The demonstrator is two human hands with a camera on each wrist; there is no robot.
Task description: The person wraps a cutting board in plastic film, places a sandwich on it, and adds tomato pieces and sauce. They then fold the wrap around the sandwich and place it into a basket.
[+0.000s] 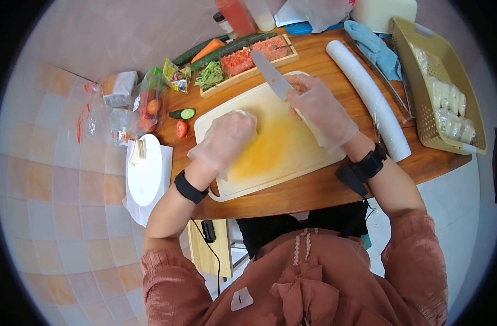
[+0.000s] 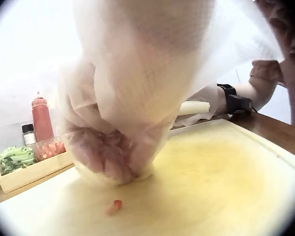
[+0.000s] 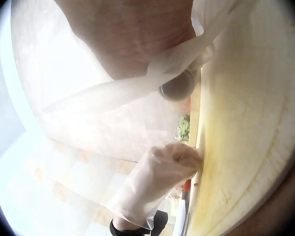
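Note:
My right hand, in a clear plastic glove, grips a kitchen knife by its pale handle. The blade points up and away to the left over the far part of the white cutting board, with a red fleck on it. The gloved left hand is down on the board's left part; its fingers are curled and bunched against the surface, and nothing shows between them. Beside them lies a small red scrap. A yellow stain spreads over the middle of the board.
Behind the board stands a wooden tray of shredded cucumber and chopped red and pink fillings. A cling-film roll and a basket are at right. Left are a cut cucumber, a tomato piece and a white plate.

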